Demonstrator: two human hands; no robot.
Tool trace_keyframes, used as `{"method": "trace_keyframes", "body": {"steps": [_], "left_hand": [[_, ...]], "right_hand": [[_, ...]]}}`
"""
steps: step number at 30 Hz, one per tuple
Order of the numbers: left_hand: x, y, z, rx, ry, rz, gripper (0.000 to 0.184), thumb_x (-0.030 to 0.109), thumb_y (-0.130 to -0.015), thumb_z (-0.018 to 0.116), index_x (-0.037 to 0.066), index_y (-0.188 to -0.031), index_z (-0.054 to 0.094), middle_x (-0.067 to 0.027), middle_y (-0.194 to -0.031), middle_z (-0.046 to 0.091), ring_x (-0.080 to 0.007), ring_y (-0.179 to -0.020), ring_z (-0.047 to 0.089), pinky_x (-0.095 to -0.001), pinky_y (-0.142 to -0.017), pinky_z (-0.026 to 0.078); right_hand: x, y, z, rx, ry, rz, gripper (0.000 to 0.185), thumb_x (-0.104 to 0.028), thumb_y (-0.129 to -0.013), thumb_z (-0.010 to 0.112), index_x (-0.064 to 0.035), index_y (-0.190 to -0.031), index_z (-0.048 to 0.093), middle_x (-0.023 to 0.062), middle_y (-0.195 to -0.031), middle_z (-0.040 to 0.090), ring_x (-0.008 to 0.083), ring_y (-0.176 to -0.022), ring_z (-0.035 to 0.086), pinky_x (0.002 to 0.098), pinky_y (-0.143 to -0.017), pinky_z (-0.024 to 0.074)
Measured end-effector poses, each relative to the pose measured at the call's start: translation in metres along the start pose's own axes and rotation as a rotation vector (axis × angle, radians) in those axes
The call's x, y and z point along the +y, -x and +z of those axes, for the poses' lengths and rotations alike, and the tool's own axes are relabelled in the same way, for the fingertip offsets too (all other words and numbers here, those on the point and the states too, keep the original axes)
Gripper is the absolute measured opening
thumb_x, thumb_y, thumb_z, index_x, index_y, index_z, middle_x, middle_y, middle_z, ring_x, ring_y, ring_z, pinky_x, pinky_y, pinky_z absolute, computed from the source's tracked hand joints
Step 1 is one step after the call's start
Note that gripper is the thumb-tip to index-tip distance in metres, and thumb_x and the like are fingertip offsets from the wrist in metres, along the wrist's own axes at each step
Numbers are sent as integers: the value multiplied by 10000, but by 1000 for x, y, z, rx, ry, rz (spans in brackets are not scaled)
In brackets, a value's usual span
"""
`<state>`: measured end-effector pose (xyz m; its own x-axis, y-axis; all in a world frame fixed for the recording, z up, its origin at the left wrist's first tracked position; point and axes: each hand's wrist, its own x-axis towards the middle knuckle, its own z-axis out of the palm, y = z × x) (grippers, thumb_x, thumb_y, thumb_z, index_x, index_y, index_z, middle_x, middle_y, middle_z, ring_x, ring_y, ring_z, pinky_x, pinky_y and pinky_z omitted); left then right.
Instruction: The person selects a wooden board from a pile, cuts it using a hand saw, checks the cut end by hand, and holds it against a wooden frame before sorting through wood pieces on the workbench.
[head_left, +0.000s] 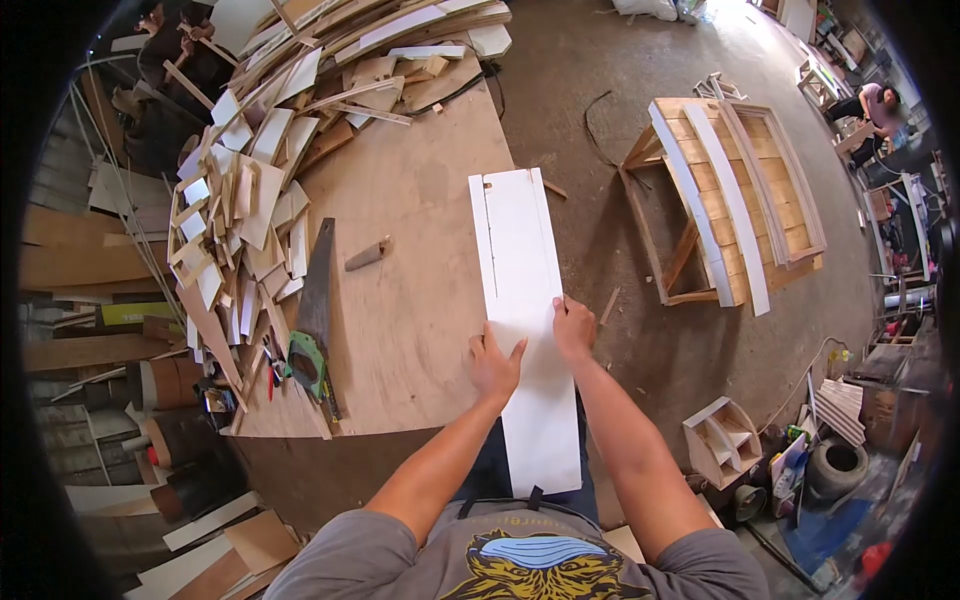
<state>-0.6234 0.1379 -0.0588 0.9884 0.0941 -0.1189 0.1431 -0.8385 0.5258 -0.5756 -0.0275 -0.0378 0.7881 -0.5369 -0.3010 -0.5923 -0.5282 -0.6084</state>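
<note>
A long white board (530, 400) lies lengthwise in front of me, its far end over the plywood tabletop's right edge and its near end by my waist. A dark line or slot runs along its far left side, with a small mark at the corner. My left hand (495, 365) grips the board's left edge, thumb on the upper face. On the opposite edge, slightly farther out, my right hand (573, 328) holds the board, its fingers partly hidden. Left of the board, a handsaw (317, 290) with a green handle rests on the plywood beside a small wooden piece (368, 254).
The plywood tabletop (420, 340) carries a heap of wood offcuts (250, 190) on its left. A slatted wooden frame (740, 200) stands on the floor at right, near a small wooden box (722, 442) and a tire (836, 468). Other people (880, 110) are in the background.
</note>
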Motion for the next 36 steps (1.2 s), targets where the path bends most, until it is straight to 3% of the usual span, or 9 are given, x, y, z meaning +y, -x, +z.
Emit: {"method": "trace_keyframes", "body": {"steps": [7,10,13,17,19,26,29,32,36], "left_hand": [[11,8,-2,-50,-44,-40,895,642,-837,702,24,-1444,475,-194,-1164,529,-413,-1073,568,-514,-857,500],[8,4,4,3,-45,-20,889,652,-855,676,35,-1461,467,-190,-1239,536,-421,-1184,525,-529,-963,453],[8,-7,2,158,-25,178,882,663,-892,620,71,-1517,428,-228,-1433,471,-434,-1371,405,-550,-1102,351],[1,-20,15,7,-148,273,872,653,-934,565,101,-1575,354,-279,-1610,259,-442,-1509,224,-577,-1196,215],[4,-12,17,-42,-158,263,878,632,-952,556,84,-1593,311,-308,-1640,165,-452,-1522,195,-586,-1210,183],[-5,-6,25,22,-37,236,868,643,-939,569,99,-1580,350,-325,-1629,179,-476,-1503,225,-590,-1201,210],[-2,-7,24,20,-43,230,869,653,-931,573,121,-1582,354,-311,-1637,179,-471,-1506,232,-593,-1200,221],[-1,-9,24,25,-41,236,869,658,-928,572,122,-1579,362,-309,-1635,190,-471,-1501,246,-590,-1199,226],[-2,-9,26,43,-39,239,868,657,-924,579,125,-1577,369,-304,-1635,199,-470,-1499,253,-583,-1199,233]], "right_hand": [[31,-18,13,17,-58,-85,343,-362,-987,596,-141,-1214,727,209,-1008,730,415,-973,691,489,-874,532],[38,-16,4,-87,-119,-78,381,-332,-1003,570,-135,-1314,670,219,-1132,710,395,-1077,674,459,-950,512],[62,-7,17,-118,-315,-121,460,-294,-1019,545,-136,-1451,544,228,-1313,641,365,-1227,618,427,-1039,471],[69,4,23,-180,-430,-142,556,-257,-1033,531,-147,-1562,397,237,-1449,551,341,-1332,552,406,-1096,428],[64,4,21,-197,-457,-130,513,-238,-1057,505,-129,-1550,418,214,-1471,542,314,-1357,528,379,-1116,405],[48,7,7,-263,-430,-112,480,-216,-1061,495,-75,-1519,456,196,-1445,577,293,-1342,551,360,-1111,413],[56,6,15,-178,-414,-181,473,-206,-1059,489,-58,-1508,467,196,-1439,582,292,-1337,561,359,-1108,418],[65,3,23,-127,-416,-244,469,-210,-1041,495,-95,-1496,490,241,-1369,614,364,-1271,601,409,-1051,465],[61,2,21,-135,-429,-217,459,-212,-1044,492,-115,-1492,500,244,-1376,604,363,-1278,598,413,-1045,473]]}}
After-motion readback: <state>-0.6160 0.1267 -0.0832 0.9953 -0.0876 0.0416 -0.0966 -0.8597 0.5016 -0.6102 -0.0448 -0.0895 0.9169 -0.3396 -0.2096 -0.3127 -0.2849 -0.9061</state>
